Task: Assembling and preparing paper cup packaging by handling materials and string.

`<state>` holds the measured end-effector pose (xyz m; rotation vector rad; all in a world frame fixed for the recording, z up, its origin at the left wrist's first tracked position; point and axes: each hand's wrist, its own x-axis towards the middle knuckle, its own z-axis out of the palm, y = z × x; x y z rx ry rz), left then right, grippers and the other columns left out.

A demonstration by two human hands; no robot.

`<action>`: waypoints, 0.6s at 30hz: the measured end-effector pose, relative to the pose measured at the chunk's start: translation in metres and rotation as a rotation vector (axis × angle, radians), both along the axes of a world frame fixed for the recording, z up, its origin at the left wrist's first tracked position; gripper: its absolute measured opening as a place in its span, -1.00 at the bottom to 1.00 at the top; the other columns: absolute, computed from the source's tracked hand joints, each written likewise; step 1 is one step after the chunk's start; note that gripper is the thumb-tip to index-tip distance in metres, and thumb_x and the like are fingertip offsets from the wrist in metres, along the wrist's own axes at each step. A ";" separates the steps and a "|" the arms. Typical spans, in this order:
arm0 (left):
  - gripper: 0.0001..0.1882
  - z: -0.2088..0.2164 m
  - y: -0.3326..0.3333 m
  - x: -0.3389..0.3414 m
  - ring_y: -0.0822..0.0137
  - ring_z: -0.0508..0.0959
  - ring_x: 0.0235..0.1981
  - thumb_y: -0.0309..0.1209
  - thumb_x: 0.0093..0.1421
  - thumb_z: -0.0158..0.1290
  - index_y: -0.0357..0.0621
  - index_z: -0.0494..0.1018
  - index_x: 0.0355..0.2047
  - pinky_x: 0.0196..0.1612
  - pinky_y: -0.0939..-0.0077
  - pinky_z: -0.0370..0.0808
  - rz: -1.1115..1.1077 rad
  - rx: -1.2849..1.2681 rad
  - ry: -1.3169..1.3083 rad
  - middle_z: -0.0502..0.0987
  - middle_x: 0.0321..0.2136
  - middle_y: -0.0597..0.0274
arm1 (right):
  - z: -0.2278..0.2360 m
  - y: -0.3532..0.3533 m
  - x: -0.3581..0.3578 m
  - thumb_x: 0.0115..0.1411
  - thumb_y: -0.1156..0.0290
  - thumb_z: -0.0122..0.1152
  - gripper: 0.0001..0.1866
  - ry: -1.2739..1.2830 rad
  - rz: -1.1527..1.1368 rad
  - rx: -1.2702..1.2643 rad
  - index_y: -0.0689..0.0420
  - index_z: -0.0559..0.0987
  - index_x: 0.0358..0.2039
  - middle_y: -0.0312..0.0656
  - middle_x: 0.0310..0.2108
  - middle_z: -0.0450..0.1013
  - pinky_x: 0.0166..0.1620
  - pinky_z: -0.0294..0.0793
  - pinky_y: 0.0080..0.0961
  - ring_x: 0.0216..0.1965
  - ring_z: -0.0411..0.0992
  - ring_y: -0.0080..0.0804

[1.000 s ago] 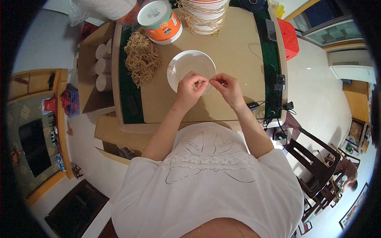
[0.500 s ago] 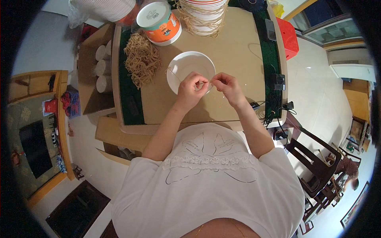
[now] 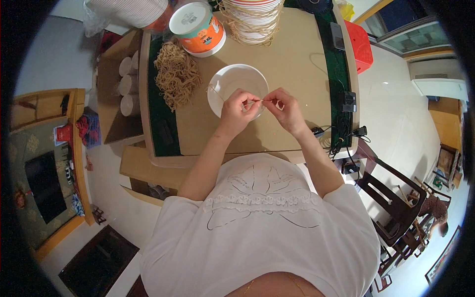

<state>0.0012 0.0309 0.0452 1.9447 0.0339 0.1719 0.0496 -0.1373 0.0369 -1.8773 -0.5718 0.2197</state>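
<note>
A white round bowl stands on the table just in front of me. Over its near right rim, my left hand and my right hand meet, thumbs and forefingers pinched together. Between their fingertips runs a thin tan string, whose loose strand also rises past my left hand over the bowl's left side. Exactly how the string lies in the fingers is too small to make out. Left of the bowl lies a tangled heap of tan string.
Behind the bowl stand an orange and white tub and a stack of bowls wound with string. A cardboard box holding white cups is at the left. Black cables and a small device line the right edge, beside a red stool.
My right hand has turned slightly and its fingers have curled closer to the left fingertips. The bowl and string heap stay in place.
</note>
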 end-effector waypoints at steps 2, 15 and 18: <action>-0.89 0.005 -0.001 0.000 0.49 0.41 -0.48 -0.55 -0.03 0.16 -0.18 0.46 -0.45 -0.44 0.65 0.36 -0.006 0.035 0.035 0.45 -0.43 0.30 | -0.011 0.001 -0.002 0.06 0.52 0.23 -0.91 0.205 -0.076 0.108 0.19 0.54 -0.38 -0.28 -0.47 0.44 -0.40 0.37 -0.63 -0.46 0.38 -0.58; -0.92 0.007 -0.005 0.001 0.29 0.48 -0.42 -0.51 -0.06 0.17 -0.15 0.50 -0.50 -0.40 0.50 0.43 0.088 0.128 -0.125 0.44 -0.41 0.22 | -0.012 0.005 -0.007 0.09 0.49 0.22 -0.89 0.399 -0.077 0.193 0.21 0.52 -0.35 -0.33 -0.50 0.47 -0.41 0.36 -0.68 -0.48 0.36 -0.65; -0.91 0.004 -0.003 0.001 0.41 0.46 -0.43 -0.54 -0.04 0.17 -0.19 0.49 -0.48 -0.42 0.59 0.35 0.082 0.090 -0.079 0.46 -0.42 0.25 | -0.003 0.006 -0.008 0.06 0.53 0.22 -0.89 0.266 -0.083 0.061 0.21 0.51 -0.37 -0.28 -0.49 0.47 -0.41 0.37 -0.63 -0.46 0.38 -0.59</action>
